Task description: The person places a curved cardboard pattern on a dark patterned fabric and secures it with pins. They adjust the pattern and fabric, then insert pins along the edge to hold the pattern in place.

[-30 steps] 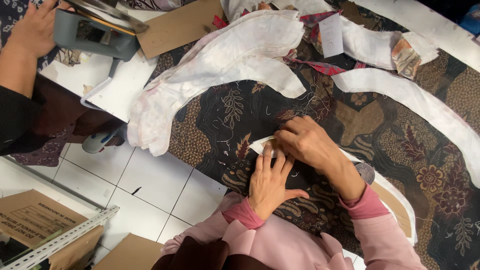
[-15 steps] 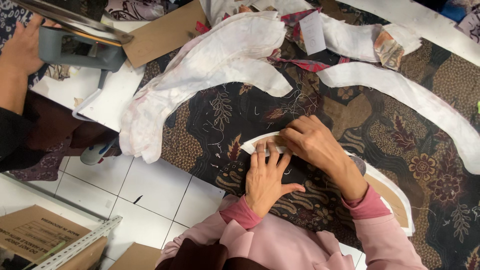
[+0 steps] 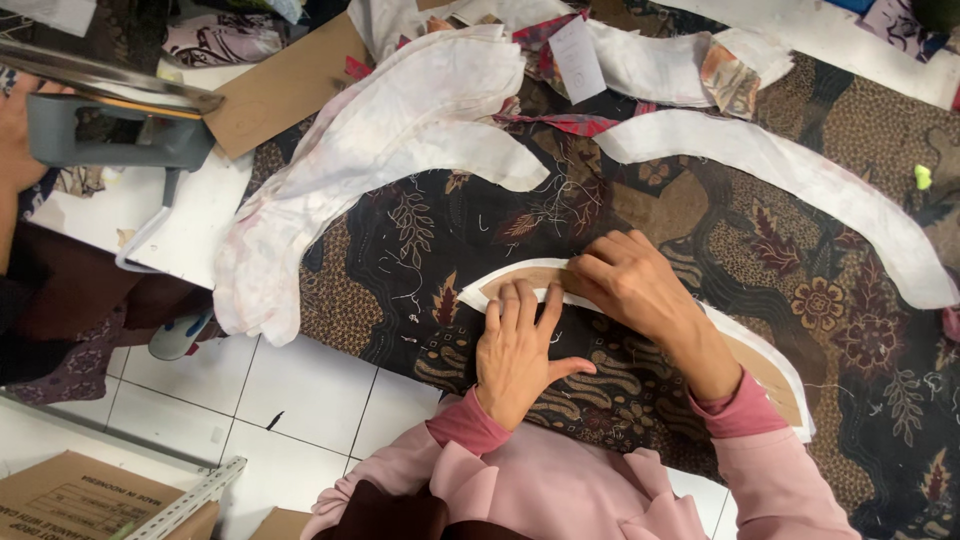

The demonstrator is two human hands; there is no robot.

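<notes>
Here the left hand (image 3: 517,350) is pressing flat, fingers together, pinning the curved cardboard pattern (image 3: 530,282) on the batik cloth (image 3: 420,240) — the right hand (image 3: 625,283), fingers bunched, is steadying the pattern's edge beside it.

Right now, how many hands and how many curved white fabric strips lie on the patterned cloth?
Hands: 2, left hand and right hand, on the cardboard-backed strip
Curved white strips: 3, also the upper-right strip and left strip
Total: 5
</notes>
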